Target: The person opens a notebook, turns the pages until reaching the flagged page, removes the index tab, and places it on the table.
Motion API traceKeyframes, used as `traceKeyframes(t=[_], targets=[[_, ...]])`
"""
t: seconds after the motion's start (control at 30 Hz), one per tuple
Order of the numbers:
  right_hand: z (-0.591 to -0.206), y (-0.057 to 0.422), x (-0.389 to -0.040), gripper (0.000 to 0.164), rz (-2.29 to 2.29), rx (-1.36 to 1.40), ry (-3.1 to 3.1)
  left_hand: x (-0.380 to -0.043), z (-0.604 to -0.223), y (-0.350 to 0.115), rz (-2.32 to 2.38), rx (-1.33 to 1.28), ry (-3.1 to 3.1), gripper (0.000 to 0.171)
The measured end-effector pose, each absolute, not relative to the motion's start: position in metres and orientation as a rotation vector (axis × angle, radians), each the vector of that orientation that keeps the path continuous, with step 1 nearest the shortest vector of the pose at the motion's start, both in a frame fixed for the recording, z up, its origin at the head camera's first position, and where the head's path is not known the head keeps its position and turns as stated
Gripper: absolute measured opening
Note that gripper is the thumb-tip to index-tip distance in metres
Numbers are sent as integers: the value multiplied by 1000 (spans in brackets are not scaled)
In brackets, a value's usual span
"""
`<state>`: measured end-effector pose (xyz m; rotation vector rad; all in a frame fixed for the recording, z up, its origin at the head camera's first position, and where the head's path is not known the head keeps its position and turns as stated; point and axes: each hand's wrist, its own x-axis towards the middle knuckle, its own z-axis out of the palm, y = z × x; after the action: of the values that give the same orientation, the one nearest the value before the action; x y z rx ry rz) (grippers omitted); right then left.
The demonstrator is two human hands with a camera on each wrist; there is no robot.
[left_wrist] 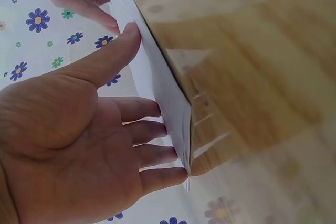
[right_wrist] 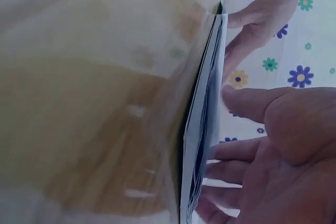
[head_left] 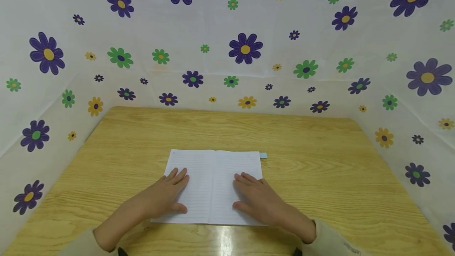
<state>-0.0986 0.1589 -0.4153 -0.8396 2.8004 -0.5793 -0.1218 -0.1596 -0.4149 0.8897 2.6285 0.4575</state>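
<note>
An open notebook with lined pages lies flat on the wooden table, its spine fold running up the middle. My left hand rests on the left page with straight, slightly spread fingers. On the right page lies my right hand, fingers extended and thumb pointing to the fold. In the left wrist view the fingertips of the left hand touch the page of the notebook. The right wrist view has the right hand against the notebook, whose stacked page edges show.
A pale blue tab sticks out at the notebook's upper right. The glossy wooden table extends around it. White sheeting printed with purple, green and yellow flowers encloses the back and both sides.
</note>
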Motion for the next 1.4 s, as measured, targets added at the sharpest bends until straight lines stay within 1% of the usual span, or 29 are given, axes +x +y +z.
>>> traceKeyframes(t=[0.13,0.33,0.57,0.67,0.8,0.97,1.07,1.17,1.27,1.4], targets=[[-416,169,-100,65,-421,-709,2872,-123,-414,-159,454,902,2622,94],[-417,186,-104,74,-385,-596,2865,-123,-415,-159,466,890,2615,94],[-413,202,-103,78,-492,-629,2828,-123,-415,-159,488,888,2595,96],[-414,206,-103,76,-496,-673,2825,-123,-414,-159,488,893,2591,96],[-414,208,-104,64,-516,-748,2843,-123,-413,-159,489,884,2590,97],[-417,206,-105,41,-566,-860,2918,-123,-412,-158,487,881,2592,97],[-418,202,-104,25,-612,-866,2971,-123,-411,-158,482,879,2592,97],[-418,197,-102,13,-626,-828,3038,-123,-411,-158,475,880,2592,97],[-417,192,-98,7,-604,-786,3130,-123,-411,-158,472,880,2593,97],[-415,189,-92,5,-682,-705,3162,-123,-411,-158,458,889,2602,97]])
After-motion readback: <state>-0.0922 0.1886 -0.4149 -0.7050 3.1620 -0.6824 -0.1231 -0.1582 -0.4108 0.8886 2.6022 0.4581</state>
